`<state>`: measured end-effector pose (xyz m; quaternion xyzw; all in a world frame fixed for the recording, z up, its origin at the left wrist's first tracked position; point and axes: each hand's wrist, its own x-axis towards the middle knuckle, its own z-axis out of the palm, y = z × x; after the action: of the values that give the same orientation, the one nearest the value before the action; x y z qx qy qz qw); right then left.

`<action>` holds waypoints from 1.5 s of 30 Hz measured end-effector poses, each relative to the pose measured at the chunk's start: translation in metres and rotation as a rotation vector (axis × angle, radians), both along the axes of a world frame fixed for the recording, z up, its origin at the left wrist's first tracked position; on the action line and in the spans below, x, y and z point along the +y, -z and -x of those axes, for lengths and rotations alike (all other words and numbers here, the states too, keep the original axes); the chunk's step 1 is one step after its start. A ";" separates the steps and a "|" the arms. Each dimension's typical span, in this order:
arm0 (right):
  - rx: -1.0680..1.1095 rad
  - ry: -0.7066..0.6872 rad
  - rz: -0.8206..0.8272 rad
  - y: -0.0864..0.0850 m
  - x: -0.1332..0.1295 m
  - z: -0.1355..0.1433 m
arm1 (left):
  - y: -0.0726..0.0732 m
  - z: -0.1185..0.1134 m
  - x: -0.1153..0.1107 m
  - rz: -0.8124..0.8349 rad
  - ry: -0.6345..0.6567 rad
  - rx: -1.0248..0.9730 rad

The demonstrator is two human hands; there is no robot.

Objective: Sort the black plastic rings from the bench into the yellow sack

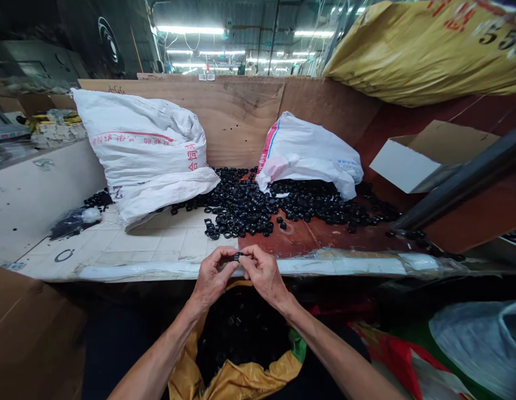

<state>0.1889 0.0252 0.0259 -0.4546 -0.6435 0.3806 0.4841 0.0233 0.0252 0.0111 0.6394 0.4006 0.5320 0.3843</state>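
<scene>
A small black part is pinched between my two hands at the front edge of the worktable. My left hand grips it from the left with thumb and fingertips; my right hand has it from the right. Beyond them, a heap of similar small black parts spreads over the tabletop. Below my hands, a yellow sack stands open with many black pieces inside.
Two white woven sacks lie on the table before a wooden back board. At right are a white carton, a dark metal bar and a large yellow sack overhead. A plastic bag lies left.
</scene>
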 end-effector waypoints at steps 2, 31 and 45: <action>0.107 0.015 0.181 -0.001 -0.001 0.006 | 0.003 0.002 0.001 -0.157 -0.034 0.147; -0.307 0.110 0.343 -0.021 0.004 -0.036 | -0.023 0.031 0.021 -0.428 0.128 0.678; -0.803 0.284 -0.195 0.025 0.078 -0.056 | -0.002 0.000 0.069 -0.190 -0.272 0.900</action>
<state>0.2451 0.1035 0.0009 -0.6029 -0.7445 0.0408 0.2838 0.0237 0.0945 0.0132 0.7804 0.5568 0.2818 0.0394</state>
